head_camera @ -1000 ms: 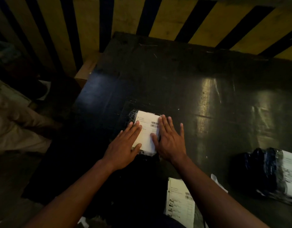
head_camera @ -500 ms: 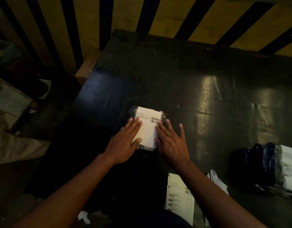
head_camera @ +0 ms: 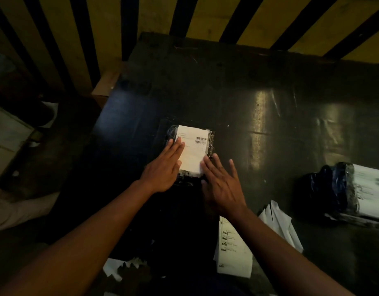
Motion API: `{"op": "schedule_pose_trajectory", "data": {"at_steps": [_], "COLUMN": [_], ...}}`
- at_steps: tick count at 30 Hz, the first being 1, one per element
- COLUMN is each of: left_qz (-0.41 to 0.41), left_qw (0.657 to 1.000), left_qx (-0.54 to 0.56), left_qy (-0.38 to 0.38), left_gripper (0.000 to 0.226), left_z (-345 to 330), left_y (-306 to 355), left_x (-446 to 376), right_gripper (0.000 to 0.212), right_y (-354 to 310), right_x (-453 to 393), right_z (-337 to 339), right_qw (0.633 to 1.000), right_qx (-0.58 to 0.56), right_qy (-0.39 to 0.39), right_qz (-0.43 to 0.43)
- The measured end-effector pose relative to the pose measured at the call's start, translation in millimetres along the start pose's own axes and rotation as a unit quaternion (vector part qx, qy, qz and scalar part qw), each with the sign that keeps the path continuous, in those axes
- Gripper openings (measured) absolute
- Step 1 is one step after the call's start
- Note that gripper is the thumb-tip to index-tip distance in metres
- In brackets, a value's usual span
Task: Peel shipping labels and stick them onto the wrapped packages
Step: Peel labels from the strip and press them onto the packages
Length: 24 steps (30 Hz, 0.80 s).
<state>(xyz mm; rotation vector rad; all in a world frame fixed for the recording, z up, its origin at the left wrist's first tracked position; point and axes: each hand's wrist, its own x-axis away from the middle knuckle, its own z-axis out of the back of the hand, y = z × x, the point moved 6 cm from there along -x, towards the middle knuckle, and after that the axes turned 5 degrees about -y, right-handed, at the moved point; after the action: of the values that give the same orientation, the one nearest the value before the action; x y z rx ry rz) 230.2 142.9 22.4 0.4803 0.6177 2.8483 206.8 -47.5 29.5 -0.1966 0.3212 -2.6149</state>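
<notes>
Labelling of a wrapped package, pressing-down stage; elements read from left to right. At far left, beyond the edge of the dark glossy surface (head_camera: pixel 237 86), lie pale shapes in deep shadow, too dim to identify; the left hand (head_camera: pixel 163 169) lies flat, fingers straight and together, their tips resting on the left margin of the white rectangular shipping label with a barcode (head_camera: pixel 192 150); it grips nothing. The label sits on the small package wrapped in black plastic film (head_camera: pixel 211 144), which rests on the surface near its centre; only a thin dark border of film shows round the label. The right hand (head_camera: pixel 221 186) is likewise flat, fingers spread, its fingertips at the lower right corner of the label and over the package's near right edge; it holds nothing either. Judged step: smoothing a label already laid on; the next move probably calls for a firm sweep outward to seat the edges, then a fresh label peeled from the pale printed label sheets (head_camera: pixel 233 253) at the near edge, partly covered by the right forearm. At right, a second dark-wrapped package with a white label (head_camera: pixel 333 189) is blurred and cut by the frame edge. Hidden: the package's near end under both palms; label print illegible.
</notes>
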Motion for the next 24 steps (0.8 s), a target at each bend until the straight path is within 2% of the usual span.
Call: {"op": "schedule_pose_trajectory", "data": {"at_steps": [2, 5, 11, 14, 17, 20, 24], "left_qz": [-0.003, 0.004, 0.011, 0.026, -0.017, -0.049, -0.046], "left_qw": [1.0, 1.0, 1.0, 0.994, 0.984, 0.979, 0.977], "left_qx": [-0.004, -0.008, -0.021, -0.097, -0.176, -0.193, -0.204], "left_qy": [0.0, -0.007, -0.012, -0.03, -0.024, -0.042, -0.043], "left_gripper": [0.061, 0.061, 0.062, 0.067, 0.075, 0.079, 0.082], "left_z": [-2.2, -3.8, -1.7, -2.9, -14.9, -22.6, -10.6], "left_y": [-2.3, -6.6, -0.7, 6.8, 24.0, 21.3, -9.8], "left_x": [-1.1, -1.3, 0.3, 3.9, 20.1, 39.1, 62.4], "right_gripper": [0.063, 0.073, 0.072, 0.076, 0.082, 0.082, 0.079], "right_y": [-19.0, -45.4, -25.7, -21.4, -22.1, -20.6, -20.5], "right_x": [-4.8, 1.3, 16.7, 8.2, 1.9, 2.8, 0.4], "right_z": [-1.3, -15.4, -14.3, -11.6, -12.7, -15.0, -13.6], "right_qw": [1.0, 0.998, 0.999, 0.999, 0.998, 0.997, 0.997], "right_qx": [-0.011, -0.009, 0.007, -0.027, -0.033, -0.012, -0.007], "right_qy": [-0.001, -0.044, -0.047, -0.044, -0.055, -0.078, -0.075], "right_qz": [0.013, 0.035, -0.001, -0.012, -0.017, -0.018, -0.025]}}
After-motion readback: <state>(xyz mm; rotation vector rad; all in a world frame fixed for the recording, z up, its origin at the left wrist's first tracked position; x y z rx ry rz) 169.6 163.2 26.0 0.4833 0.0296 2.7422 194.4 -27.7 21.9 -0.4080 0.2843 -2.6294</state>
